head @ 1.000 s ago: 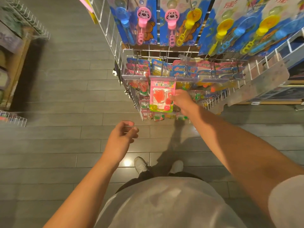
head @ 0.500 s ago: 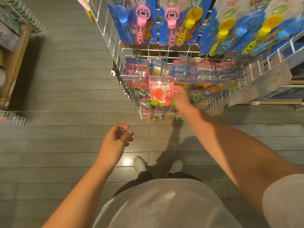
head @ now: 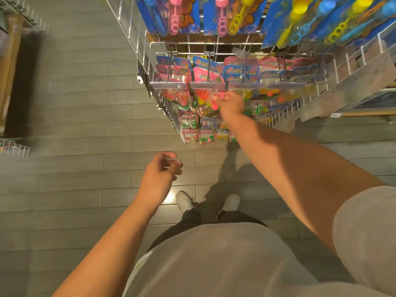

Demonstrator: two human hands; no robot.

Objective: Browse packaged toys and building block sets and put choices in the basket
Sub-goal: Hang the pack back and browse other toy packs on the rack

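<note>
- white wire display rack (head: 150, 67), centre to far right, standing on the floor
- rack's upper hooks: blue-carded bubble wand packs (head: 216, 16), pink, yellow, blue wands
- middle hooks: small pink and blue carded toy packs (head: 242, 70) in rows behind clear price strip (head: 246, 84)
- lower hooks: smaller blister packs (head: 190, 127)
- grey plank floor (head: 70, 116), white sneakers (head: 185, 201) on it, near centre
- second wire rack (head: 15, 147), left edge, blurred
</note>
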